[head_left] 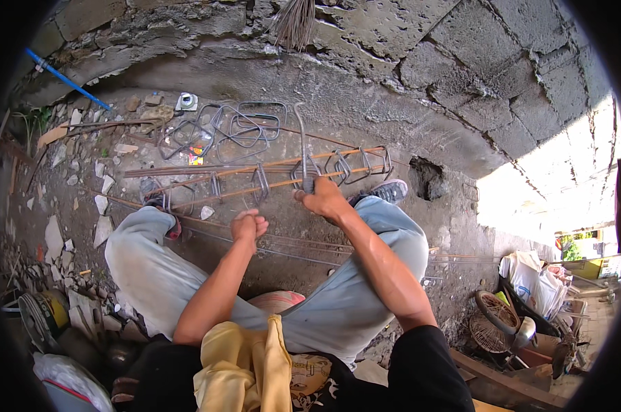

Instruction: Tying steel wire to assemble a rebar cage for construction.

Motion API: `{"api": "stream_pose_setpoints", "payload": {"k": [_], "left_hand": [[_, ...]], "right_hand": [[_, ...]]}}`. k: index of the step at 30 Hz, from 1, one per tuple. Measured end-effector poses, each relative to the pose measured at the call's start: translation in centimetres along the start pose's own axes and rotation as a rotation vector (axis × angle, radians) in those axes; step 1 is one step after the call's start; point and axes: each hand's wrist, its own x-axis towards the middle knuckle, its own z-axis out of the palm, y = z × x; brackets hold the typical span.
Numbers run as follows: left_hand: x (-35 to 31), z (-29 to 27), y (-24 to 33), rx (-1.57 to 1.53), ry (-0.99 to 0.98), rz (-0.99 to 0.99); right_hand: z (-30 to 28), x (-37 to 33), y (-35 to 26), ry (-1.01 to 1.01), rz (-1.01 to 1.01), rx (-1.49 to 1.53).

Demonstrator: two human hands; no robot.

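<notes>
Lying lengthwise left to right, the cage (279,184) is nearer the right hand (324,200), which grips a rod (302,143) over it; the left hand (247,225) curls closed at the cage's near side, contents unclear.

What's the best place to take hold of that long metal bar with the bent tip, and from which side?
Probably the darker, thicker near end of the metal bar, coming from the near right, as the right hand does. The slimmer length reaches away past the rusty rods to the bent tip.
</notes>
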Motion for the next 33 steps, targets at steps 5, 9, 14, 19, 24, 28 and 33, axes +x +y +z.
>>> {"api": "stream_pose_setpoints", "payload": {"k": [5,9,14,19,24,28,33], "left_hand": [[4.7,-2.0,-3.7,0.131,0.149,-0.102],[6.0,0.6,-1.2,0.107,0.013,0.043],[5.9,1.3,-0.5,0.167,-0.111,0.064],[7.2,-0.4,-1.0,0.235,-0.199,0.092],[8.1,-0.3,-0.5,0.316,-0.233,0.071],[8.3,0.3,-0.7,0.334,-0.234,0.086],[9.7,-1.5,-2.4,0.562,0.001,0.493]], "right_hand": [[-2.0,-4.5,1.3,0.226,-0.277,0.048],[0.7,-6.9,2.1,0.209,-0.091,0.045],[3.1,-5.9,3.8,0.303,-0.019,-0.047],[5.6,-4.8,4.4,0.252,0.096,0.178],[6.7,-3.2,4.8,0.299,0.017,0.199],[7.1,-2.6,6.6,0.240,0.058,0.248],[8.1,-3.8,5.8,0.178,0.025,0.365]]}}
